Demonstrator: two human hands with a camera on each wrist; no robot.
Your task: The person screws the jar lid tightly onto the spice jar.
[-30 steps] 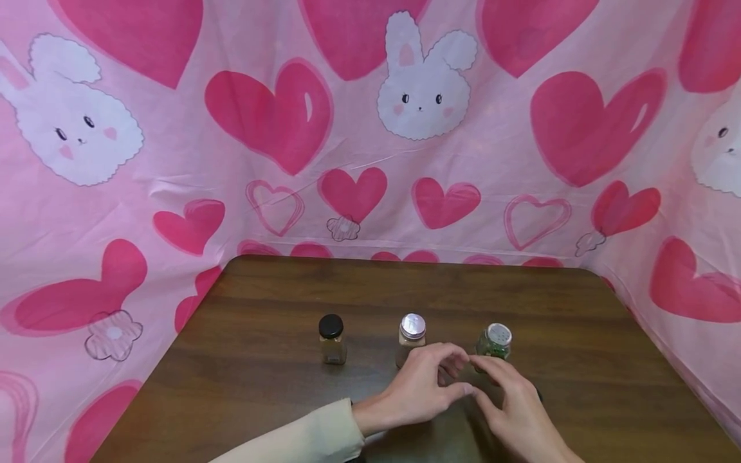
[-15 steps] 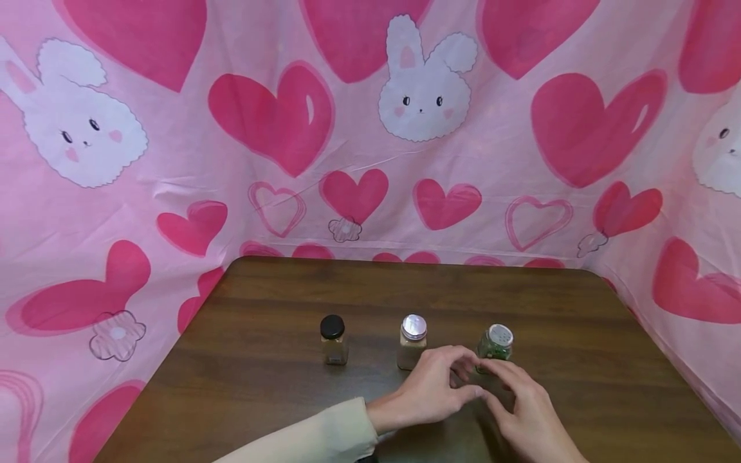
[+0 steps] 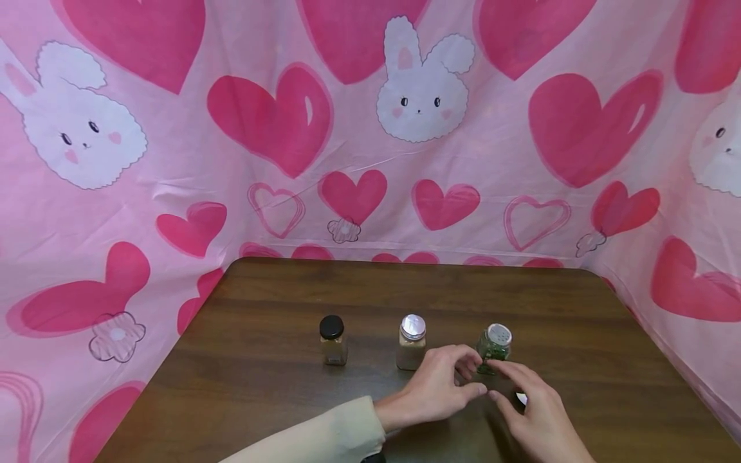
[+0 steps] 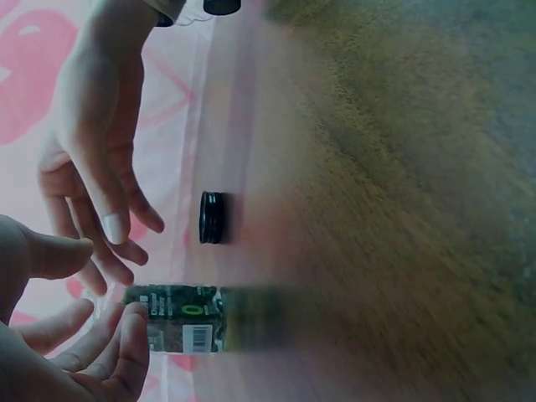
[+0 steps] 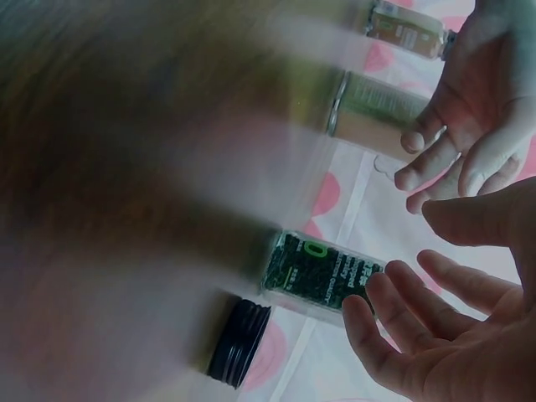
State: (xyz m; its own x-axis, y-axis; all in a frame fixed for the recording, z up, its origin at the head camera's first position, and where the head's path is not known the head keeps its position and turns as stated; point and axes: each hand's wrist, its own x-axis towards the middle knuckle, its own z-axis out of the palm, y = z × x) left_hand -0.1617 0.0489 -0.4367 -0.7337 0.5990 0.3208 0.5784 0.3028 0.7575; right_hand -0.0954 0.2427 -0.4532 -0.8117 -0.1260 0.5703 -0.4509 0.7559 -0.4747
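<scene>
A green jar (image 3: 496,348) stands upright just beyond the left hand (image 3: 438,388) and right hand (image 3: 538,411), their fingers loosely bent and grasping nothing.

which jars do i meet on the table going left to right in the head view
Black-capped jar → silver-topped jar with pale contents → jar of green flakes with a holed top.
</scene>
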